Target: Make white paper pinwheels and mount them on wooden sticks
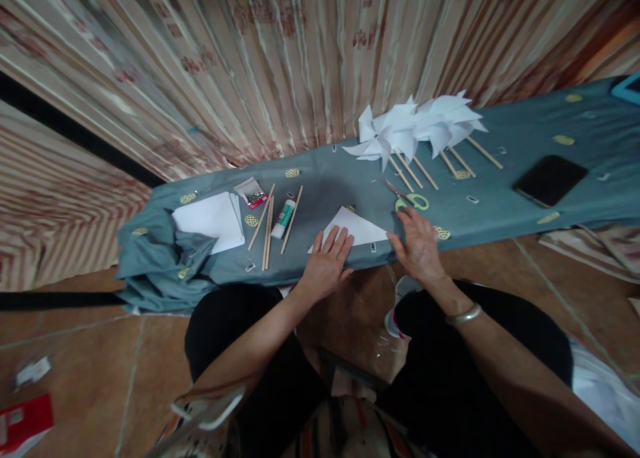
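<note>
A sheet of white paper folded into a triangle (356, 227) lies flat on the cloth in front of me. My left hand (325, 261) rests on its left part, fingers stretched out and flat. At the paper's right corner is my right hand (419, 248), its thumb by the tip and its fingers apart, holding nothing. Just beyond those fingers lie scissors (411, 199) with green handles, blades pointing away to the left. My right fingertips are close to the handles; whether they touch is unclear.
Left of the paper are a glue stick (283, 219), several wooden sticks (268, 235), a small packet (251, 193) and stacked white paper (210, 221). Several paper pinwheels (417, 128) lie at the back near the curtain (300, 65). A dark phone (550, 180) is at right.
</note>
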Demonstrator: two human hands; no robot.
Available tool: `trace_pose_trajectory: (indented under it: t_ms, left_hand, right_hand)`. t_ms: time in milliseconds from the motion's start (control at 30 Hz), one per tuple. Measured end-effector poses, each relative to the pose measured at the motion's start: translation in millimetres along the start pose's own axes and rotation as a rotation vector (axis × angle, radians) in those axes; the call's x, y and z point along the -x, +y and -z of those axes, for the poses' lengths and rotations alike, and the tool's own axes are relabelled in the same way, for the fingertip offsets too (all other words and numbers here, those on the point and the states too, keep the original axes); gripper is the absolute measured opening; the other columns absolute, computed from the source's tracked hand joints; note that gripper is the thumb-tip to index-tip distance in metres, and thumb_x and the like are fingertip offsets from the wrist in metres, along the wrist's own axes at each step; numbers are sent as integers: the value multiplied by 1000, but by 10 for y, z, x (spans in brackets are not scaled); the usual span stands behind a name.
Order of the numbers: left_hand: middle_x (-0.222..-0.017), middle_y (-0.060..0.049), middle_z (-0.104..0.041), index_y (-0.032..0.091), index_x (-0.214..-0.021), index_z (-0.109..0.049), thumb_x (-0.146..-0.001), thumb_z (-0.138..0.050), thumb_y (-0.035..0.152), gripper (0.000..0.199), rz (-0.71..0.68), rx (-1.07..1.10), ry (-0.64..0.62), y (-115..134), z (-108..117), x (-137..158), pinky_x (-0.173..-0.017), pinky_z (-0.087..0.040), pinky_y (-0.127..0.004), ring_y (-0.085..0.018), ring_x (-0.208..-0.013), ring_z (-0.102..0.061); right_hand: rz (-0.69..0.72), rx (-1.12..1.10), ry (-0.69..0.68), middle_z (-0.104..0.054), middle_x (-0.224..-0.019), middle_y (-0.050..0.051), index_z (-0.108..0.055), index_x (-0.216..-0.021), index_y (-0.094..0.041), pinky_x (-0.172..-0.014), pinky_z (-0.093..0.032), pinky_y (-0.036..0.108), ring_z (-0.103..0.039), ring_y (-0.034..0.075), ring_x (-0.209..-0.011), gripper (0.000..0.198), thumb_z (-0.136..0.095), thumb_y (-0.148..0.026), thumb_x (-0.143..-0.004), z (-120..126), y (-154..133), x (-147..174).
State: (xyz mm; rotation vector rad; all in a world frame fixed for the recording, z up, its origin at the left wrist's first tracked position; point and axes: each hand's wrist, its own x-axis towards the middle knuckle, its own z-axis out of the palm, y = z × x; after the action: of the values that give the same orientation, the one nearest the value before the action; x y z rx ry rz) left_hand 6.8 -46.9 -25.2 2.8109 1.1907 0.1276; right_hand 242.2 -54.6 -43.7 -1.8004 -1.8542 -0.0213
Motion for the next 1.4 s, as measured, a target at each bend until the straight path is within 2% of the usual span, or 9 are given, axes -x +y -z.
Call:
trace_pose_trajectory:
  t_ms: [133,300,533,833,1033,1233,1400]
  left_hand:
    - [-158,-19,-31,8,-149,-32,-90,-59,37,71,7,12,9,-22,15,85,-121,-20,-51,-33,-149,-23]
    - [-158,-20,-31,6,-148,-31,-89,-61,32,72,56,5,10,-106,48,395,-120,-25,-45,-31,-149,-25]
    - [-157,-19,-33,6,-149,-31,-89,-60,29,71,96,-38,-6,-191,58,692,-121,-25,-46,-30,-148,-27]
    - [-157,-19,-33,6,-150,-28,-90,-56,28,69,91,-14,51,-176,30,726,-120,-25,-47,-29,-149,-25]
    - [-158,-22,-29,9,-152,-21,-92,-53,29,71,90,38,121,-173,54,709,-119,-27,-50,-31,-149,-22]
    - [-158,-25,-27,10,-153,-15,-94,-50,32,72,138,119,204,-215,37,608,-117,-29,-53,-32,-150,-21]
    - [-160,-23,-24,15,-155,-12,-96,-47,35,71,184,233,255,-265,72,506,-118,-26,-53,-30,-150,-20]
  right_hand:
    - [-11,-6,11,-47,-145,22,-48,-138,-12,-105,-37,53,-43,35,-133,51,-40,-40,-96,13,28,12]
    - [-18,0,4,-45,-145,25,-49,-137,-9,-105,-37,54,-43,37,-133,53,-42,-41,-95,18,-4,2]
    - [-30,19,-1,-44,-146,24,-48,-138,-10,-104,-38,55,-42,37,-133,53,-41,-42,-95,5,3,18]
    - [-42,23,56,-47,-145,23,-50,-136,-13,-103,-38,57,-44,36,-132,47,-38,-33,-96,-8,67,8]
    - [5,-112,93,-54,-138,20,-56,-130,-16,-105,-40,53,-47,31,-132,44,-32,-36,-99,42,128,-88]
    - [50,-239,-79,-53,-141,18,-68,-113,-18,-105,-40,56,-48,35,-131,45,-51,-53,-90,9,-48,-112]
    - [-52,-547,-74,-59,-134,15,-70,-86,-21,-105,-41,52,-57,32,-123,36,-63,-55,-81,-97,-16,-168]
